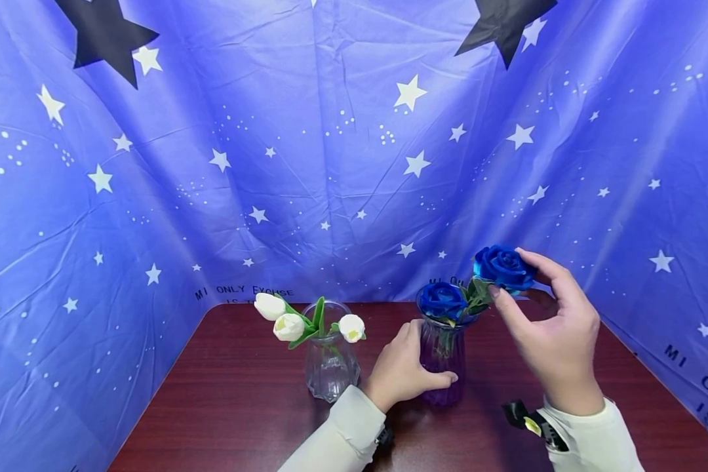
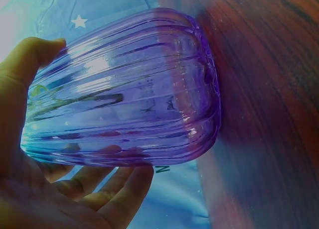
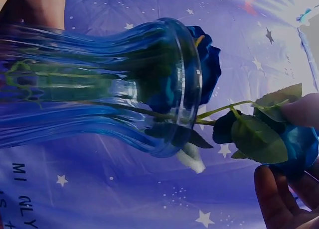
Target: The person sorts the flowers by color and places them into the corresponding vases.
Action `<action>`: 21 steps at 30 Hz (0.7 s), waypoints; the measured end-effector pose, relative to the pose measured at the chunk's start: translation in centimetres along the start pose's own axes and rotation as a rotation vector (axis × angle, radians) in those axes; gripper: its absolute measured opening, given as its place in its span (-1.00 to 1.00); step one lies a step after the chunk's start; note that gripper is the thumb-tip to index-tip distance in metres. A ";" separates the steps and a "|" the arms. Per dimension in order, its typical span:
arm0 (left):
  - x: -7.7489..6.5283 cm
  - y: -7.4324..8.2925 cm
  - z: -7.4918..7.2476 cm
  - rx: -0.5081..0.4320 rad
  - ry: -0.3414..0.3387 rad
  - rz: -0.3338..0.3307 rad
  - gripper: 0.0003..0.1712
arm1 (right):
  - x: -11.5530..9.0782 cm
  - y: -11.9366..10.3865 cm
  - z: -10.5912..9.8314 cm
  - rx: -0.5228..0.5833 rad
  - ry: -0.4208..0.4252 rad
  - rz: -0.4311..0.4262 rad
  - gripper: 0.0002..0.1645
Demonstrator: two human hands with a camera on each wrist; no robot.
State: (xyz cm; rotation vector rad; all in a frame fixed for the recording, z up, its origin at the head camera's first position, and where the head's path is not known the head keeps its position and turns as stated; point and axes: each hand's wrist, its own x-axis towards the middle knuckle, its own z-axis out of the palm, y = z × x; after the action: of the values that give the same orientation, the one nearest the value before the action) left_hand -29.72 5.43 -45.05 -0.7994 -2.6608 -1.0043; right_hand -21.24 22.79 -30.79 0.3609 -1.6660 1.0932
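A ribbed purple glass vase (image 1: 442, 367) stands upright on the table, and my left hand (image 1: 404, 367) grips its side, thumb and fingers around the body (image 2: 124, 94). One blue rose (image 1: 442, 300) sits in the mouth of the vase, its bloom just over the rim. My right hand (image 1: 557, 321) holds a second blue rose (image 1: 503, 267) by its bloom, thumb on the near side and fingers behind. This second rose leans out to the right; its stem (image 3: 207, 122) runs through the vase mouth, and green leaves (image 3: 259, 139) hang below the bloom.
Left of the purple vase stands a clear glass vase (image 1: 332, 370) with white tulips (image 1: 288, 326) spreading over its rim. Both vases are on a dark red wooden table (image 1: 242, 406). A blue cloth (image 1: 330, 164) with stars hangs behind and at both sides.
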 end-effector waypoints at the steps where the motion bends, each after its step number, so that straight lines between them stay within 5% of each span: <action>1: 0.0 0.0 0.0 -0.002 0.000 0.001 0.14 | 0.0 0.4 0.0 -0.009 -0.010 0.000 -0.22; 9: 0.0 0.1 -0.2 0.003 0.004 0.015 0.15 | -0.5 2.9 -0.1 -0.114 -0.108 0.025 -0.16; 21: 0.0 0.1 -0.1 -0.003 0.004 0.015 0.14 | -0.9 3.8 0.2 -0.233 -0.180 0.069 -0.24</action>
State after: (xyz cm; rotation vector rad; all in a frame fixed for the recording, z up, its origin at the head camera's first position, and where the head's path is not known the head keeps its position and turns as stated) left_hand -29.69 5.43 -44.93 -0.8162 -2.6462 -1.0052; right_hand -23.68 24.44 -33.43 0.2579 -1.9560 0.9252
